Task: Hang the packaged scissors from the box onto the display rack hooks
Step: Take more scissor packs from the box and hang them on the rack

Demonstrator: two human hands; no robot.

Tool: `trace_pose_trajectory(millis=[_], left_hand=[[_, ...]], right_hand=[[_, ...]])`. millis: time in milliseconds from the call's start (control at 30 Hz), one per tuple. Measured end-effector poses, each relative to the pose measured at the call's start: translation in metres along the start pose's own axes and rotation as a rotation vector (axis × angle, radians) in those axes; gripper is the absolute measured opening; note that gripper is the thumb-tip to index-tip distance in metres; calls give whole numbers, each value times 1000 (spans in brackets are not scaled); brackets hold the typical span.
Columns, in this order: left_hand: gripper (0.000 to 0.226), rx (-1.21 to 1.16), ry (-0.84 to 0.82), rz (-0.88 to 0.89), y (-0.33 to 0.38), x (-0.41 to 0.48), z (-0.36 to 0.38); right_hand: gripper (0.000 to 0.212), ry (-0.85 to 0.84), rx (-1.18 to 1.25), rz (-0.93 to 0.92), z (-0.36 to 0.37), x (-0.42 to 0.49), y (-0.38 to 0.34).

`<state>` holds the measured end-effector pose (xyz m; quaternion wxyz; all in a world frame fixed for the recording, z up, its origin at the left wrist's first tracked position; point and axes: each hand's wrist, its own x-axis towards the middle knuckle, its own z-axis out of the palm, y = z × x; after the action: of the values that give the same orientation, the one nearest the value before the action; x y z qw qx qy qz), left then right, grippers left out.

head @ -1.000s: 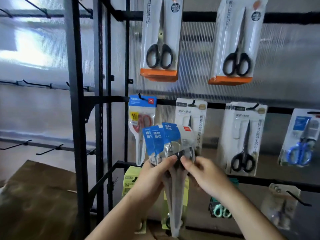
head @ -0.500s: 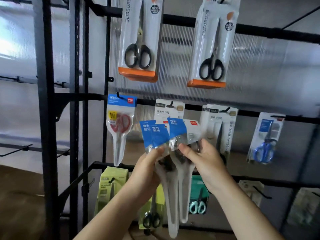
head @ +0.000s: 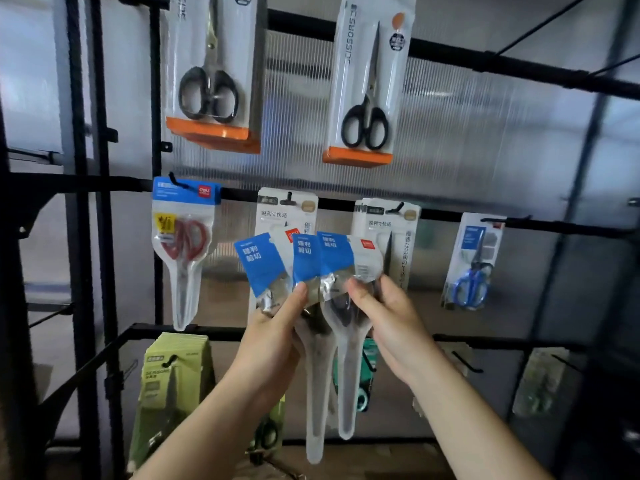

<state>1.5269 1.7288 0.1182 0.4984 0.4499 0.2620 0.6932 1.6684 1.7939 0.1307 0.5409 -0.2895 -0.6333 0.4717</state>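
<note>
The left hand and right hand are pinching blue-topped clear scissor packs, fanning them wider below the black rail, likely to single one out.

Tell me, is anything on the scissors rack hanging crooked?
Yes, a little. The blue-handled scissors pack at the right of the middle rail hangs tilted, bottom swung left; the white packs beside it hang straighter. The wide lens may exaggerate this. The fanned packs held by the left hand and right hand just aren't hung yet.
</note>
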Motion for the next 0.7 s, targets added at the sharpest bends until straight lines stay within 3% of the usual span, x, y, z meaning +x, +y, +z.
trace_pose_trajectory(millis=[233,367,700], left_hand=[[26,20,-2,-38,-12,3,16],[33,61,21,-18,-21,8,22],[32,122,88,91,-26,27,73]], right_hand=[[40,70,13,-99,-19,-5,-1],[25,139,-3,-113,-30,-5,-3],[24,162,-41,-148,-62,4,-33]])
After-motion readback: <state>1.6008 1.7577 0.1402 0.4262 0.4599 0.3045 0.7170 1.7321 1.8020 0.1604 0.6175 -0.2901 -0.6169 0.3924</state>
